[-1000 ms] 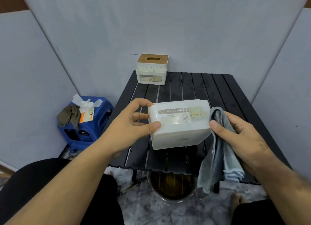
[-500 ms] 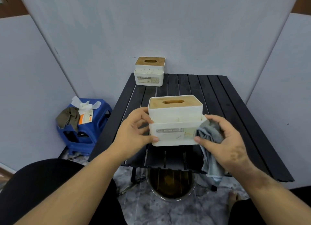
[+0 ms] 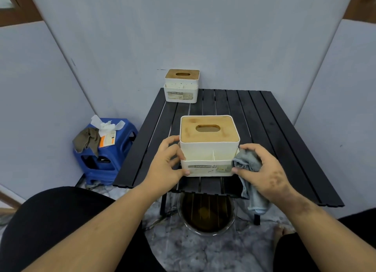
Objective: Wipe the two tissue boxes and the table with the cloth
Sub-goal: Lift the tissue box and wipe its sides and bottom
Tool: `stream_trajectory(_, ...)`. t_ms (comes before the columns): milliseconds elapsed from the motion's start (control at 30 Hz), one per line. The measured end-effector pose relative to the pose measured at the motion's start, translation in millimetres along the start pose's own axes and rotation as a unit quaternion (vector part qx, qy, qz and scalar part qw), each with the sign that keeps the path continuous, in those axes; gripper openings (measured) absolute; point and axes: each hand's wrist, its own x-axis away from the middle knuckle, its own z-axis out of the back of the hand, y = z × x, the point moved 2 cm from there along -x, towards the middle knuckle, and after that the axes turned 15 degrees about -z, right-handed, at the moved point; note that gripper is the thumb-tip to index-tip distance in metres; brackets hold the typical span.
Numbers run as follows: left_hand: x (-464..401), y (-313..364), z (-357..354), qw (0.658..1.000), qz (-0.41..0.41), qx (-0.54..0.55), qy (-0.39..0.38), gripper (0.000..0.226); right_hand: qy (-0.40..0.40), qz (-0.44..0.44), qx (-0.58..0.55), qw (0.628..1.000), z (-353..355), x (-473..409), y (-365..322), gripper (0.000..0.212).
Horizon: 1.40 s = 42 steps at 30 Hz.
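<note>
Near tissue box [image 3: 209, 147] sits upright at the counter's [image 3: 264, 133] front edge, left hand [image 3: 168, 165] gripping its side, right hand [image 3: 262, 170] pressing the bunched grey cloth [image 3: 247, 161] against the other. Second tissue box [image 3: 181, 86] at the far corner.

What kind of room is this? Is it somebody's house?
Hard to say. It looks like a small makeshift corner, maybe in a home: plain grey panels wall in a black slatted table, a blue plastic stool stands beside it, and a bowl sits on the marble-patterned floor underneath.
</note>
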Motion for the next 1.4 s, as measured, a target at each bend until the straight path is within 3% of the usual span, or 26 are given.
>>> stream_trajectory(100, 1.4, -1.5, 1.5, 1.000, -0.016, -0.001, -0.015, 0.041, 0.026, -0.010, -0.009, 1.000, 15.8, -2.0, -8.5, 0.061)
stream_trajectory(267, -6.8, 1.0, 8.2, 0.999, 0.012, 0.039, 0.003, 0.072, 0.116, 0.046, 0.029, 0.992, 32.2, -6.4, -45.6, 0.054)
stream_trajectory(400, -12.3, 0.6, 5.5, 0.998, -0.035, -0.039, -0.026, 0.061, 0.119, 0.117, 0.149, 0.975, 11.7, -23.1, -64.6, 0.047)
stream_trajectory(500, -13.9, -1.1, 2.9, 0.998, -0.050, -0.030, -0.021, 0.056, 0.061, 0.143, 0.235, 0.959, -12.7, -28.3, -54.4, 0.055)
stream_trajectory(567, -14.5, -0.5, 2.1, 0.998, -0.061, -0.023, -0.018, 0.055, 0.080, 0.173, 0.296, 0.936, -21.5, -23.8, -39.0, 0.061)
stream_trajectory(700, -16.4, 1.5, 2.0, 0.997, -0.064, -0.029, -0.020, 0.051, 0.130, 0.215, 0.259, 0.933, -23.0, -21.4, -26.0, 0.038)
stream_trajectory(933, -16.0, 0.7, 1.9, 0.997, -0.069, -0.029, -0.024, 0.059, 0.109, 0.292, 0.236, 0.920, -0.2, -25.7, -26.2, 0.037)
stream_trajectory(1000, -16.4, 0.0, 2.2, 0.997, -0.069, -0.030, -0.023, 0.060, 0.100, 0.323, 0.273, 0.901, 2.9, -25.0, -35.1, 0.031)
stream_trajectory(1100, -16.9, -1.0, 1.9, 0.997, -0.071, -0.028, -0.024, 0.059, 0.000, 0.370, 0.375, 0.850, -3.4, -19.3, -43.0, 0.031)
stream_trajectory(1300, -17.9, -2.2, 1.5, 0.998, -0.064, -0.018, -0.023, 0.057, -0.035, 0.328, 0.399, 0.856, -2.6, -44.7, -56.0, 0.007)
stream_trajectory(1400, -17.9, -1.6, 1.2, 0.998, -0.061, -0.015, -0.020, 0.056, -0.055, 0.322, 0.426, 0.844, -6.6, -49.1, -69.5, 0.019)
